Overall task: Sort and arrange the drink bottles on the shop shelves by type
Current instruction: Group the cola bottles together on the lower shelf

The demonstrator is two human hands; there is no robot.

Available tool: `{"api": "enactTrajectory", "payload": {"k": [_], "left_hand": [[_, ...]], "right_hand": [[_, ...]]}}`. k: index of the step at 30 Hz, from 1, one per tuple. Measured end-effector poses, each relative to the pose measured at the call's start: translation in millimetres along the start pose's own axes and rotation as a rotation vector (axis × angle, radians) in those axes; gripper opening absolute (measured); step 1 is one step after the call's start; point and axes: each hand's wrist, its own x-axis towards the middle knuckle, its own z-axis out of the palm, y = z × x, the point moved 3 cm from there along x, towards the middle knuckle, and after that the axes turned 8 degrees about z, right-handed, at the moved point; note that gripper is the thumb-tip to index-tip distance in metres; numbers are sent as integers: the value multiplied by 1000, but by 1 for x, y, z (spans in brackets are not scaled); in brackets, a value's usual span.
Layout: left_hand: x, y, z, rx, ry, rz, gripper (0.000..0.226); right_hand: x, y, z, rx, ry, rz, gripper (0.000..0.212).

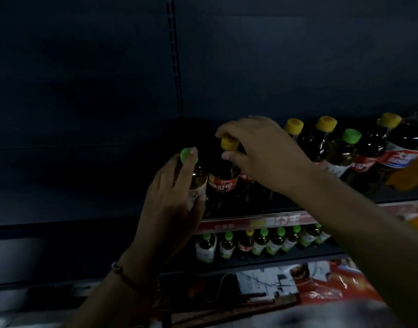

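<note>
Left hand wraps round clear plastic green-capped bottle with pale label, fingertip on ribbed cap. Right hand pinches ribbed yellow cap of dark-liquid plastic bottle with red label, just right of green-capped one, touching. Both upright on dark metal shelf with glossy red price strip; more round-capped bottles farther right.

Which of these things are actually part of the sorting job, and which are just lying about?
Part of the job:
- green-capped bottle, held by the left hand
- yellow-capped bottle, its cap pinched by the right hand
- upper-shelf bottles
- lower-shelf bottles

Just lying about:
- red packaging
- papers
- shelf price strip
</note>
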Motion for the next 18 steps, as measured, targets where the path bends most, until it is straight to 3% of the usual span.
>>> {"api": "enactTrajectory", "payload": {"k": [3, 6, 10, 12, 14, 18], "left_hand": [[-11, 12, -7, 1, 56, 27, 68], [-23, 37, -9, -180, 16, 26, 71], [-32, 71, 8, -806, -232, -294, 91], [-43, 84, 30, -1146, -286, -429, 84], [-54, 96, 51, -1276, -273, -490, 71], [-78, 124, 88, -1312, -195, -642, 62]], "right_hand": [[-28, -2, -9, 44, 43, 20, 37], [-55, -3, -21, 141, 72, 60, 38], [-80, 4, -34, 404, 40, 120, 36], [-91, 11, -32, 567, -12, 146, 35], [-104, 21, -21, 730, -78, 174, 34], [-138, 56, 19, 1031, -161, 284, 44]]}}
